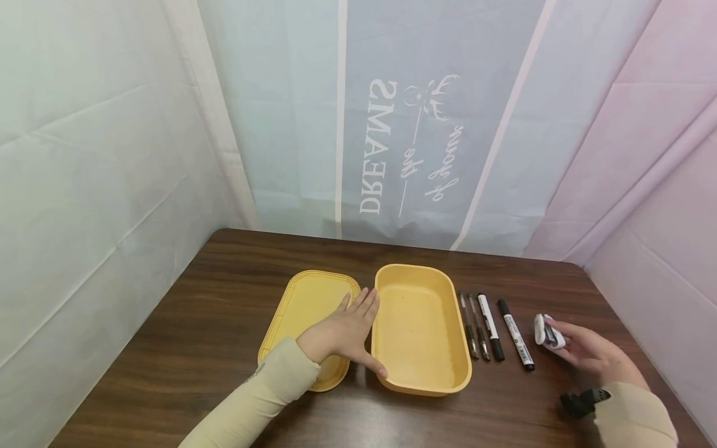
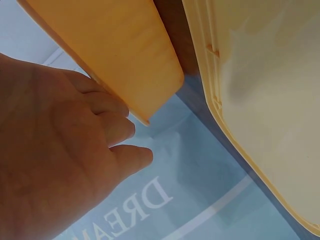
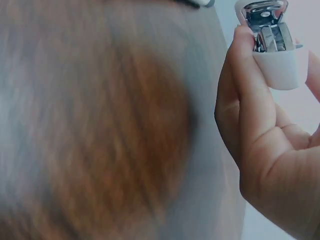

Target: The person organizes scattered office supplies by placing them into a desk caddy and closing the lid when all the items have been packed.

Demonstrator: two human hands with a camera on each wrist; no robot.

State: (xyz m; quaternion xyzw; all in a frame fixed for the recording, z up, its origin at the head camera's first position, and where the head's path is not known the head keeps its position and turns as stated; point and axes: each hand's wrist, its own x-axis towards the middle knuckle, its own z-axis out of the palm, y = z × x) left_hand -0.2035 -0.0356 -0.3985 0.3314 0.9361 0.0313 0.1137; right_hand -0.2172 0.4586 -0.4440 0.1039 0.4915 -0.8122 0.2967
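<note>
My left hand (image 1: pixel 344 333) spreads along the left side of a yellow plastic box (image 1: pixel 417 330), its straight fingers and thumb at the rim. In the left wrist view, the fingertips (image 2: pixel 135 152) show beside the box wall (image 2: pixel 120 55). Under the left wrist lies the yellow lid (image 1: pixel 297 311), partly hidden by the hand and sleeve. Over at the right, my right hand (image 1: pixel 596 354) holds a small white stapler (image 1: pixel 549 331) between thumb and fingers. Its metal inner parts face outward in the right wrist view, where the stapler (image 3: pixel 277 65) sits at the fingertips.
Right of the box lie two clear pens (image 1: pixel 467 323) side by side, a white marker with a black cap (image 1: pixel 491 326) and another black-and-white marker (image 1: pixel 516 336). Dark wood table (image 1: pixel 235 280) runs back to a fabric curtain (image 1: pixel 297 124), with fabric walls at both sides.
</note>
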